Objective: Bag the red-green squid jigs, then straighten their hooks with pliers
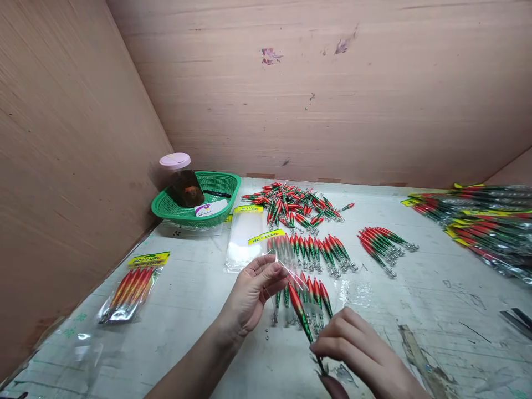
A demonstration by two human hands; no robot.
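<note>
In the middle, my left hand [251, 293] pinches the edge of a clear plastic bag [265, 238] with a yellow "BCT LURE" header. My right hand [361, 349] grips a red and green fishing lure [300, 311] near its hook end, the red tip angled up at the bag. Whether that tip is inside the bag I cannot tell. Under and behind the bag lie a row of similar lures [323, 296] and a longer row of lures [310, 249]. A stack of flat bags [243, 244] sits just behind my left hand.
A loose lure pile [286, 202] lies at the back, a fanned group [380, 244] to its right. Packed bags [490, 227] are heaped far right, above dark scissors-like blades [517, 321]. One packed bag [135, 285] lies left. A green basket [195, 220] holds a lidded cup [183, 183].
</note>
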